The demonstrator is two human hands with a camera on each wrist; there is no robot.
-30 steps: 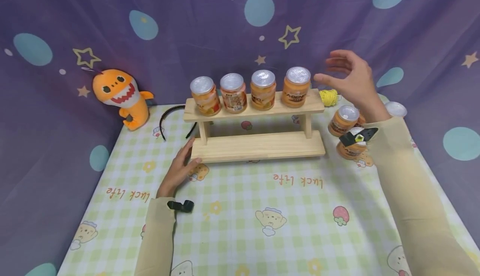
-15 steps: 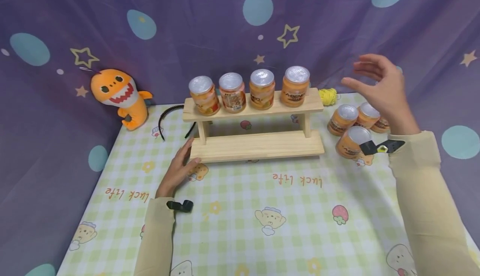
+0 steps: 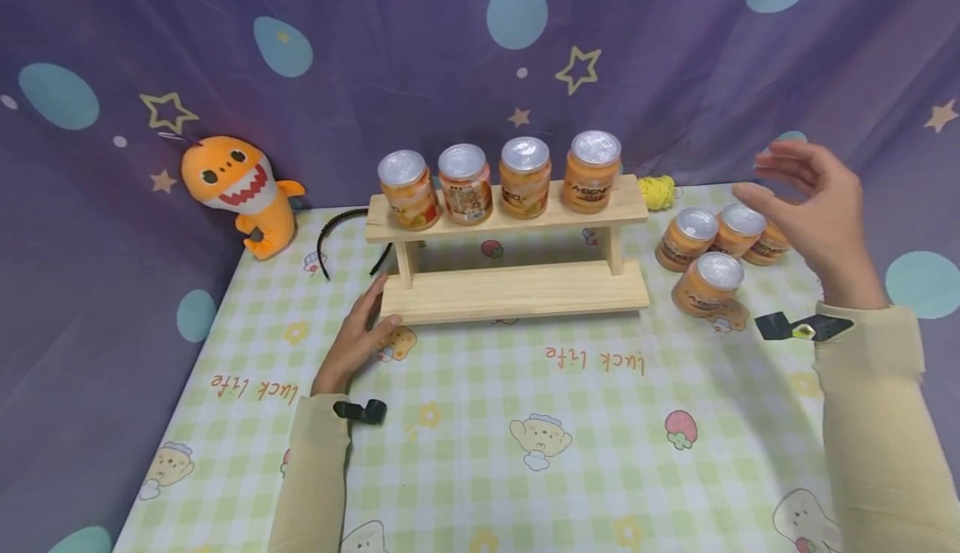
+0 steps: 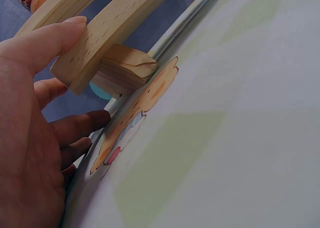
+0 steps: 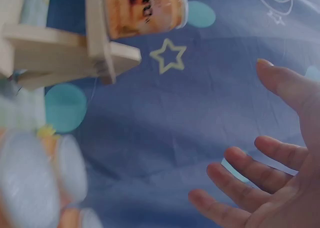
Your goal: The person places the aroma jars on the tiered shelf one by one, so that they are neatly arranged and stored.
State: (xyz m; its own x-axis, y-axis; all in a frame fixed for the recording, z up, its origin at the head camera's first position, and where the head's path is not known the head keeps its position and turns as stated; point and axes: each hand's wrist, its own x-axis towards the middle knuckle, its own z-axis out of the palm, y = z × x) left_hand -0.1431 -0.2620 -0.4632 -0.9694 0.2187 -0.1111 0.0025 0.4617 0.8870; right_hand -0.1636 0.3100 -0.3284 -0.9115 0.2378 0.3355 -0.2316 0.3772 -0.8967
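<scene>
A two-tier wooden display stand (image 3: pixel 513 290) bears a row of several orange jars with silver lids on its upper board, among them the rightmost jar (image 3: pixel 592 173). At the left end of the lower board, my left hand (image 3: pixel 352 351) holds the wood; in the left wrist view the thumb (image 4: pixel 62 35) lies on the board, the index finger past its end. My right hand (image 3: pixel 813 211) is raised at the right, fingers spread and holding nothing. Below and left of it, several more orange jars stand on the table, the front jar (image 3: pixel 708 284) nearest the viewer.
An orange shark plush (image 3: pixel 243 194) leans at the back left, beside a black headband (image 3: pixel 330 240). Yellow yarn (image 3: pixel 657 193) lies behind the stand's right end. A checked cloth (image 3: pixel 600 453) covers the table. A purple curtain (image 3: pixel 420 61) hangs behind.
My right hand has moved right and slightly down, away from the rightmost jar on the stand, uncovering the jars on the table. The left hand stays at the stand's end.
</scene>
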